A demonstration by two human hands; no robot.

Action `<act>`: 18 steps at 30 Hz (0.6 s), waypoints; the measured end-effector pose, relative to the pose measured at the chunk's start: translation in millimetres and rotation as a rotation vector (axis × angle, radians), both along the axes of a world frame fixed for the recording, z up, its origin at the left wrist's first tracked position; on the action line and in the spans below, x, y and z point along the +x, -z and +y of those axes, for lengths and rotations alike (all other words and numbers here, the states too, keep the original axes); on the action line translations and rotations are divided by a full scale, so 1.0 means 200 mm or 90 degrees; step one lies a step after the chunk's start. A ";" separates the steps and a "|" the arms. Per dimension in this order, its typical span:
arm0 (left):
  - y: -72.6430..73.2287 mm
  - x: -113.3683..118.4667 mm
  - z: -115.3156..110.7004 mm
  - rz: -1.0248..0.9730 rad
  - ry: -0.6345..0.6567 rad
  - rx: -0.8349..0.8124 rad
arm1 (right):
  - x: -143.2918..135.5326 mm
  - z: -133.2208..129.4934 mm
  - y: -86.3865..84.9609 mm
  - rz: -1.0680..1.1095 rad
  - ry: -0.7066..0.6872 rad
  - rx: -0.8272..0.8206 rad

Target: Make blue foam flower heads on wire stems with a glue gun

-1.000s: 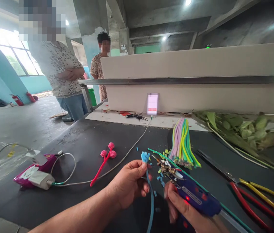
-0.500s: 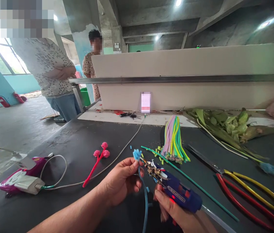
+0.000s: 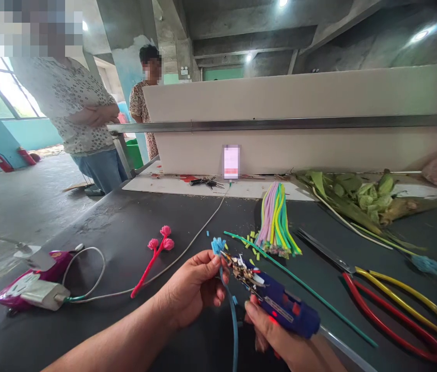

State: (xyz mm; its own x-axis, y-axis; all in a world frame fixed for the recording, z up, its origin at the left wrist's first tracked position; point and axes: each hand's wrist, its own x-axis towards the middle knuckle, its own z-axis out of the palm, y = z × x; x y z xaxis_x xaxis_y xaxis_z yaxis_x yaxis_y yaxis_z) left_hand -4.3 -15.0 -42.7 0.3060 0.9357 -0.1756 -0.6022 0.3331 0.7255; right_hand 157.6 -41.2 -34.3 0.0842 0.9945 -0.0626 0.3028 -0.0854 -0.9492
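Note:
Between the thumb and fingers of my left hand [image 3: 200,279] is a blue fuzzy-stem flower [image 3: 218,246], its bloom at the top and its long blue stem hanging down toward the bottom edge. My right hand [image 3: 276,328] is wrapped round a dark blue hot glue gun [image 3: 286,305] with a small red light on. Dried glue and scraps crust the gun's front, and its tip is at the base of the blue bloom; I cannot tell whether it touches. A clear glue stick [image 3: 342,347] runs out of its back end.
Left lie a pink pipe-cleaner sprig [image 3: 155,263] and a purple power strip [image 3: 48,263] with plugs and a cable. A green stem [image 3: 307,283], a bundle of coloured pipe cleaners [image 3: 276,217] and large scissors [image 3: 352,271] lie right. Leaves [image 3: 365,199] and a phone [image 3: 231,161] are behind; two people stand back left.
The glue gun's tip has shifted slightly left, closer in against the blue bloom. Both hands keep their hold, and the whole view has moved a little.

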 end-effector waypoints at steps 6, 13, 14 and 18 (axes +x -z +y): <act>0.00 0.00 0.00 0.001 0.003 0.001 | 0.00 -0.01 0.04 -0.017 0.045 0.028; 0.00 0.00 0.00 0.002 0.008 -0.008 | 0.01 0.00 0.03 -0.038 0.027 0.053; 0.01 0.00 0.00 0.003 0.009 -0.008 | 0.01 -0.01 0.03 -0.042 0.013 0.052; 0.01 -0.01 0.00 0.006 0.015 -0.003 | 0.01 -0.01 0.01 -0.044 0.015 0.076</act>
